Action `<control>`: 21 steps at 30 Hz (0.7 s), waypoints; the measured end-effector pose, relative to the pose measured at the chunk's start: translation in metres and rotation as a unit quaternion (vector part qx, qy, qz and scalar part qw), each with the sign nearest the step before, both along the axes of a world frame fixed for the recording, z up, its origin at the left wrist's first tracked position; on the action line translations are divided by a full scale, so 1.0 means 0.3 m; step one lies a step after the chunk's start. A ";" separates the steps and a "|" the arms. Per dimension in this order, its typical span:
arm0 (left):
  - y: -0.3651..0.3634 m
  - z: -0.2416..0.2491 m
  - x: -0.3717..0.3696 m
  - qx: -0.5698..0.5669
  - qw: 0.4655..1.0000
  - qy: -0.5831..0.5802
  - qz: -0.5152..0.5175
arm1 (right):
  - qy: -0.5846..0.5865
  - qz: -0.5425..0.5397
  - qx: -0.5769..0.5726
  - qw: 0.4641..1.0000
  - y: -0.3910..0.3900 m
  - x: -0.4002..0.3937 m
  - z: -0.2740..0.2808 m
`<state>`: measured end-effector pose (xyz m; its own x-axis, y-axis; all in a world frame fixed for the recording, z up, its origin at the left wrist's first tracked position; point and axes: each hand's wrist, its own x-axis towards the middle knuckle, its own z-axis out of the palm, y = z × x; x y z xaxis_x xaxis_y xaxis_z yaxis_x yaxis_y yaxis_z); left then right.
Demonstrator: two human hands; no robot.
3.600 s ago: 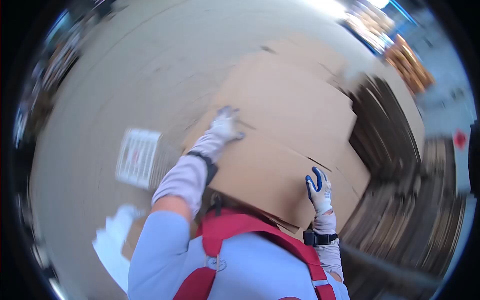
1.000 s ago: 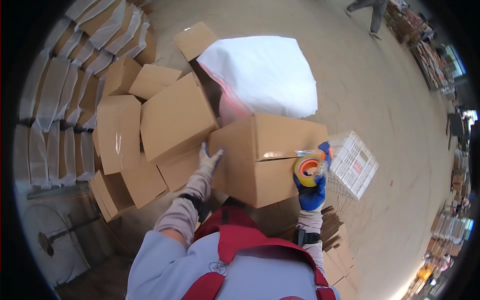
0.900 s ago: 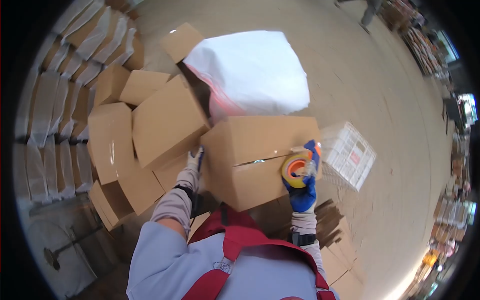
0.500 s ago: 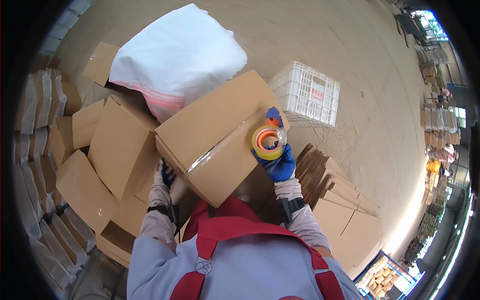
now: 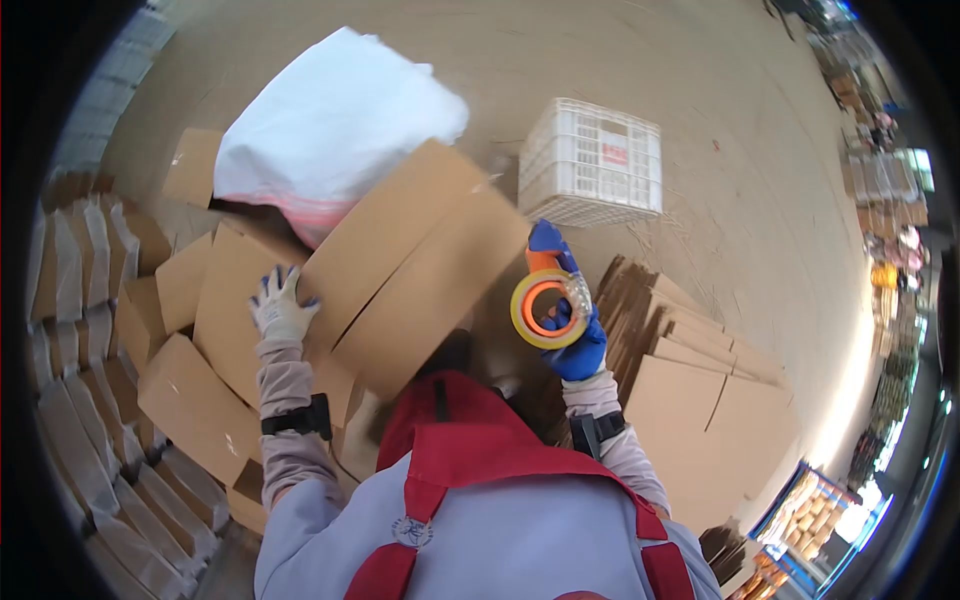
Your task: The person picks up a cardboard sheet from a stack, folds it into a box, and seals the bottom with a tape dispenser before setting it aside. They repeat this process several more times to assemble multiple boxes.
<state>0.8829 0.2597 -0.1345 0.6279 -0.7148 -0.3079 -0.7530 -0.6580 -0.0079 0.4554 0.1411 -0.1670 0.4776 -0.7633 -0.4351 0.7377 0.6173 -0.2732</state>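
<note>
concrete floor (image 5: 640, 60) carries stacked cartons. left hand (image 5: 281, 305) lies flat, fingers spread, steadying the tilted carton (image 5: 410, 265). right hand (image 5: 567, 318) grips a tape roll (image 5: 545, 308), clear of the carton.

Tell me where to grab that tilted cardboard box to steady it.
Probably grip the cardboard box by its two short ends, coming in from both sides. It lies tilted, long faces broad and smooth; the left hand already rests at its lower-left end.

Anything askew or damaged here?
No damage visible. The brown cardboard box under the left hand sits tilted on a loose jumble of cardboard boxes, not squarely stacked. The right hand holds a yellow-and-orange tape roll clear of it.
</note>
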 end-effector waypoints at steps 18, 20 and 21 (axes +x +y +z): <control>-0.253 -0.005 -1.099 0.034 0.750 0.462 -0.472 | 0.293 -0.192 -0.154 0.924 0.655 -0.744 0.389; -0.207 0.043 -1.141 0.100 0.751 0.496 -0.423 | 0.536 -0.106 -0.172 0.819 0.787 -0.853 0.326; -0.193 0.043 -1.129 0.100 0.758 0.491 -0.417 | 0.477 -0.133 -0.093 0.864 0.819 -0.869 0.344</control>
<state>0.5443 0.2018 -0.1216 -0.6198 -0.6141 -0.4886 -0.6138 -0.0087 0.7894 0.1948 0.3869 -0.0637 -0.2334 -0.8897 -0.3924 0.2315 0.3411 -0.9111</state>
